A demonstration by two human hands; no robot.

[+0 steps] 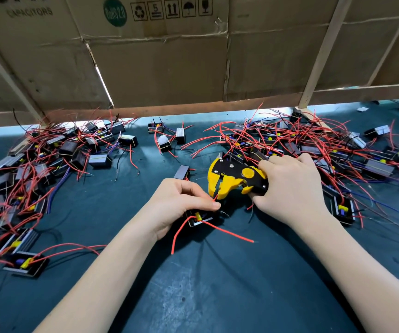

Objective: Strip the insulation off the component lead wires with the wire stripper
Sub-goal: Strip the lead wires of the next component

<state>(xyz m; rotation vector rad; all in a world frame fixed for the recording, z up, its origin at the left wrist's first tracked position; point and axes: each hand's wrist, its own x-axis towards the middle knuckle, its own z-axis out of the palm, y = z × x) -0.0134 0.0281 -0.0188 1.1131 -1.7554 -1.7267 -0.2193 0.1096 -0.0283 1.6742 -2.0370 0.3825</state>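
Note:
A yellow and black wire stripper is in the middle of the view, its jaws pointing down and left. My right hand grips its handles. My left hand pinches a red lead wire whose tip sits at the stripper's jaws. Under my left hand lies a small black component with a yellow part inside. Two more of its red leads trail across the green mat toward me.
Heaps of similar black components with red, blue and black wires lie at the left and at the right. A few lie at the back centre. A cardboard wall closes the back. The mat is dark green.

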